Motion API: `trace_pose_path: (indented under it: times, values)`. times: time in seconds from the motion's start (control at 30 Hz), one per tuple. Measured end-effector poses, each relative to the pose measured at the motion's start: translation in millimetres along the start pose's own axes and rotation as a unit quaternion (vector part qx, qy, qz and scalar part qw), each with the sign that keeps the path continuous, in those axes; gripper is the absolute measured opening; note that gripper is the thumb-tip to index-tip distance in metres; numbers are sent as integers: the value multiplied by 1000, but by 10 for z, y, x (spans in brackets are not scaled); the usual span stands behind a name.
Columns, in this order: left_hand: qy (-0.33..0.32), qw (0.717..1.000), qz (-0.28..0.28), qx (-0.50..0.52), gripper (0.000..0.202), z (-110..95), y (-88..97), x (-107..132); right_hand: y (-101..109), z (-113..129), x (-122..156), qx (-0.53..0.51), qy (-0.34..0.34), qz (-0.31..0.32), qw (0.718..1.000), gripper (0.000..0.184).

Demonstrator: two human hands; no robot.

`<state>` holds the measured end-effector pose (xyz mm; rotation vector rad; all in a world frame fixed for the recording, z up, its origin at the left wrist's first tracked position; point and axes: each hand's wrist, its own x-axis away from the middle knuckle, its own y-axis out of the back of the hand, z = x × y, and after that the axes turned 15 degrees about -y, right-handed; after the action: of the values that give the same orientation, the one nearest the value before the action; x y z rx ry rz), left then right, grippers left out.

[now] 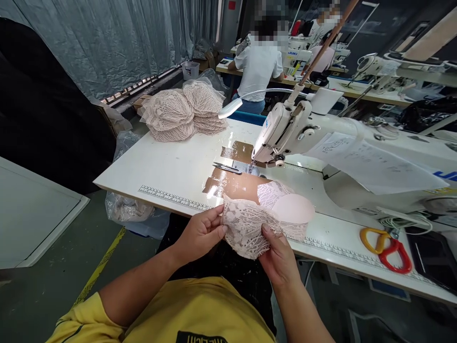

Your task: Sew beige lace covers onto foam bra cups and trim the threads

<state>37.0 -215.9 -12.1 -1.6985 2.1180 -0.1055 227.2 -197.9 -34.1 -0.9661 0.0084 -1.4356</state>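
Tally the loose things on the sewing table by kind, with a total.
Lace piece held in left hand and right hand: 1
Stack of lace pieces: 1
Thread snips: 1
Scissors, yellow and red handles: 1
Paper sheet: 1
Total: 5

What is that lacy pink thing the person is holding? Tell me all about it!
It is a pale pink lace piece with an open, net-like pattern and a smooth, rounded pink cup showing at its right side. It looks soft and floppy. It lies over the front edge of the white table, just in front of the sewing machine. The left hand pinches its left edge, and the right hand holds its lower edge with the thumb on top.
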Motion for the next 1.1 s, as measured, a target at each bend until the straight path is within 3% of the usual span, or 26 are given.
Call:
trace_pose_path:
  times: [0.23,0.47,0.7,0.83,0.9,0.97,1.03,1.1]
  values:
    - [9,999,-32,-44,56,84,70,-33,20,-5,27,70,64,22,995,41]
    - [25,996,-45,-67,55,81,69,-34,-47,-5,83,91,69,-1,993,35]
    - [-8,988,-103,-117,44,65,105,-36,-11,33,81,101,66,20,992,32]
    - [-70,970,-151,-178,32,-69,115,2,42,56,63,102,75,18,992,31]
    - [-92,974,-99,-180,25,-211,84,54,56,61,51,106,82,20,991,31]
    - [-96,986,53,-126,17,-381,33,134,57,62,42,109,84,26,990,32]
    - [-97,973,207,-37,16,-542,-23,237,48,63,38,108,81,28,990,33]
    - [-94,960,263,0,20,-663,-69,349,37,65,39,103,78,24,991,33]
